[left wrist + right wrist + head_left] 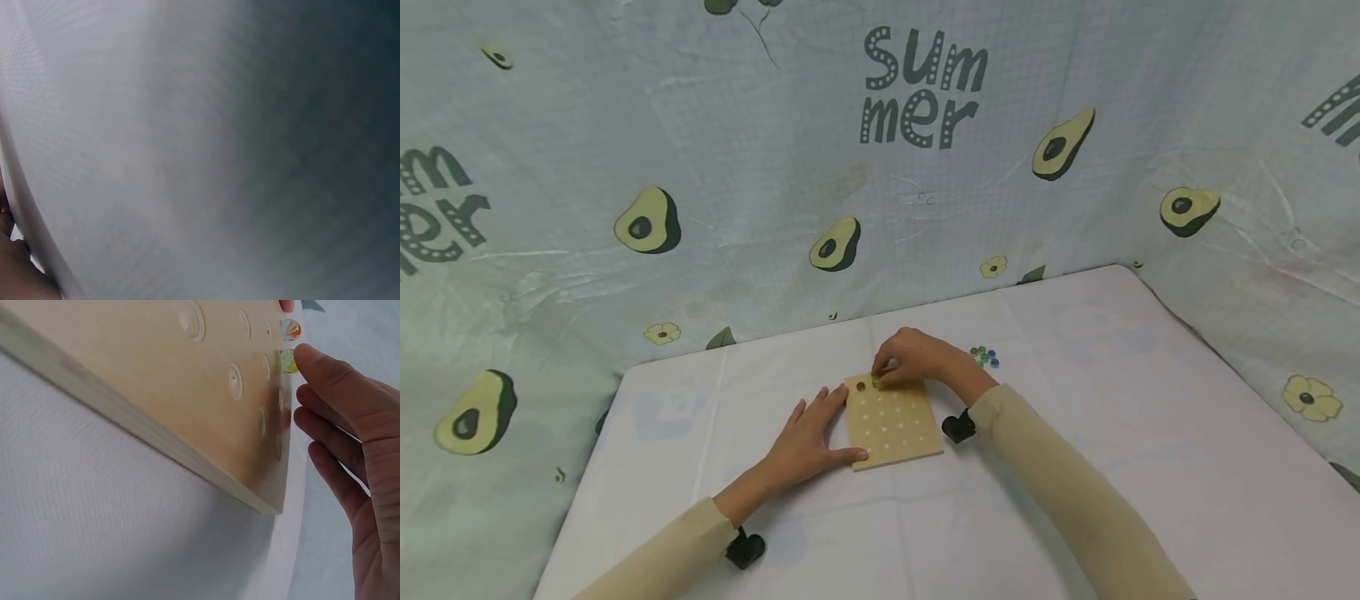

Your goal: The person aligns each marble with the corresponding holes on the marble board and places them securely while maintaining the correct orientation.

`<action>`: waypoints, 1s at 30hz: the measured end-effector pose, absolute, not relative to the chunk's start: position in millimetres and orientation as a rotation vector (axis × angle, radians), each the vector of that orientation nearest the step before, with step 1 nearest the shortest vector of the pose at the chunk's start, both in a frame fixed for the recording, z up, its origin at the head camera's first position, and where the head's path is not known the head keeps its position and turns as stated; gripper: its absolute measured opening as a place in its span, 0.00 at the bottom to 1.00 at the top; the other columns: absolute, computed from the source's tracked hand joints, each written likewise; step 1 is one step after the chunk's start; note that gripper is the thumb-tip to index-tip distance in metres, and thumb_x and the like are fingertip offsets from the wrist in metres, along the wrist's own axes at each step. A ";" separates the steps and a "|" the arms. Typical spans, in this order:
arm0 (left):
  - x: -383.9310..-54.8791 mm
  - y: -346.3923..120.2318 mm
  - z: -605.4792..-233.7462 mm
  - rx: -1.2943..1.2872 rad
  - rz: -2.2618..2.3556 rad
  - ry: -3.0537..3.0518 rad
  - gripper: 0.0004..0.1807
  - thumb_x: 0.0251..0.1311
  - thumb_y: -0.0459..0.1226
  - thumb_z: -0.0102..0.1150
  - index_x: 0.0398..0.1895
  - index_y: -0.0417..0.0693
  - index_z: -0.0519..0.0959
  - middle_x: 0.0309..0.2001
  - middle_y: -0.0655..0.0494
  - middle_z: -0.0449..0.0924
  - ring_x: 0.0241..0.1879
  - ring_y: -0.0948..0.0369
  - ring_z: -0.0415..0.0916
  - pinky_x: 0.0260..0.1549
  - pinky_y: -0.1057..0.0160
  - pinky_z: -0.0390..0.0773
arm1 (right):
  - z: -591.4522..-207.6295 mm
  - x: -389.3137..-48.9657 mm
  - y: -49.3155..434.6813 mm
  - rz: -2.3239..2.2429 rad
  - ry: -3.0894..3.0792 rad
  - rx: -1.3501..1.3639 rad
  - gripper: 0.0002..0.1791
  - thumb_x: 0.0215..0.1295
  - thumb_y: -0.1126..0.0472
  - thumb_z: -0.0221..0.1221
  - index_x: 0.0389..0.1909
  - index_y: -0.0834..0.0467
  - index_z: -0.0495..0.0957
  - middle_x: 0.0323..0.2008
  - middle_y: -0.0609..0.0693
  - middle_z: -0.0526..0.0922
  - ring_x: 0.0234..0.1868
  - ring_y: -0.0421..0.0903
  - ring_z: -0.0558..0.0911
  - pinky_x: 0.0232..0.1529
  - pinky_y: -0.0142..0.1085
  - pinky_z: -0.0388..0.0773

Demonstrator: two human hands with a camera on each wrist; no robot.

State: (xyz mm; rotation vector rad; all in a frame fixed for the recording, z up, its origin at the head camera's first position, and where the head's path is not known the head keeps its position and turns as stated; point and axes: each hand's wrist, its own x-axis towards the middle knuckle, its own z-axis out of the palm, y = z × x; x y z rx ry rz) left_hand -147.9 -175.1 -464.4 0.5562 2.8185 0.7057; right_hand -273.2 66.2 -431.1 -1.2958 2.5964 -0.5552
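A hanging cloth (pixel 760 158) behind the board reads "Summer"; no brand shows. The bench (pixel 1150 400), under the board, is white-covered. The wooden board (pixel 893 429) has mostly unfilled hollows. The left hand (pixel 808 442), spread wide, steadies its left edge; the right hand (pixel 917 354), fingers curled near its far edge, pinches a yellow-green marble (pixel 288 360). Filling looks barely begun: one multicoloured marble (pixel 290 329) sits at the board's far-left corner; loose marbles (pixel 986 360) lie beyond its far-right corner.

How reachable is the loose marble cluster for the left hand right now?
Probably not directly: the right hand, at the wooden board, stands between the left hand and the marble cluster.
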 end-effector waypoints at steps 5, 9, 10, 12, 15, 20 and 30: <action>-146.7 -174.7 -464.3 0.550 0.711 2.820 0.61 0.53 0.62 0.71 0.81 0.44 0.52 0.80 0.49 0.53 0.80 0.49 0.44 0.77 0.40 0.39 | -428.2 -271.4 78.6 -0.645 2.606 -1.343 0.13 0.64 0.52 0.71 0.47 0.52 0.90 0.44 0.42 0.90 0.49 0.38 0.86 0.53 0.35 0.81; -147.3 -174.1 -464.5 0.546 0.709 2.825 0.61 0.53 0.63 0.71 0.81 0.44 0.53 0.80 0.49 0.53 0.80 0.49 0.45 0.77 0.40 0.38 | -423.3 -268.7 95.5 -0.685 2.630 -1.354 0.13 0.65 0.52 0.70 0.47 0.51 0.89 0.44 0.41 0.89 0.50 0.39 0.86 0.54 0.36 0.82; -147.6 -173.9 -464.5 0.544 0.709 2.823 0.61 0.53 0.63 0.71 0.81 0.45 0.52 0.80 0.50 0.53 0.80 0.50 0.44 0.77 0.40 0.38 | -421.5 -267.8 100.5 -0.691 2.633 -1.355 0.13 0.65 0.53 0.70 0.48 0.52 0.89 0.45 0.42 0.89 0.51 0.40 0.86 0.54 0.37 0.82; -148.0 -173.8 -464.5 0.547 0.708 2.822 0.61 0.53 0.63 0.71 0.81 0.45 0.52 0.80 0.50 0.53 0.80 0.50 0.44 0.77 0.40 0.38 | -417.9 -265.7 111.0 -0.690 2.647 -1.352 0.13 0.65 0.54 0.70 0.48 0.53 0.89 0.45 0.42 0.89 0.51 0.41 0.86 0.55 0.38 0.82; -148.3 -174.2 -464.5 0.552 0.704 2.819 0.61 0.53 0.63 0.71 0.82 0.45 0.52 0.80 0.50 0.52 0.80 0.50 0.44 0.77 0.40 0.38 | -413.8 -263.1 127.2 -0.700 2.676 -1.355 0.14 0.64 0.56 0.71 0.49 0.55 0.89 0.46 0.44 0.89 0.52 0.44 0.86 0.55 0.40 0.82; -147.7 -175.8 -464.8 0.550 0.718 2.831 0.61 0.52 0.62 0.72 0.82 0.44 0.52 0.80 0.49 0.53 0.80 0.50 0.44 0.77 0.40 0.38 | -413.2 -261.5 152.5 -0.739 2.732 -1.313 0.15 0.62 0.55 0.72 0.48 0.56 0.89 0.47 0.46 0.89 0.52 0.46 0.86 0.54 0.42 0.82; -147.9 -175.3 -466.8 0.560 0.723 2.823 0.62 0.52 0.63 0.71 0.82 0.45 0.51 0.80 0.50 0.52 0.81 0.51 0.43 0.77 0.41 0.37 | -419.6 -253.3 200.9 -0.774 2.821 -1.137 0.15 0.63 0.55 0.71 0.49 0.55 0.89 0.49 0.48 0.89 0.52 0.49 0.86 0.52 0.48 0.83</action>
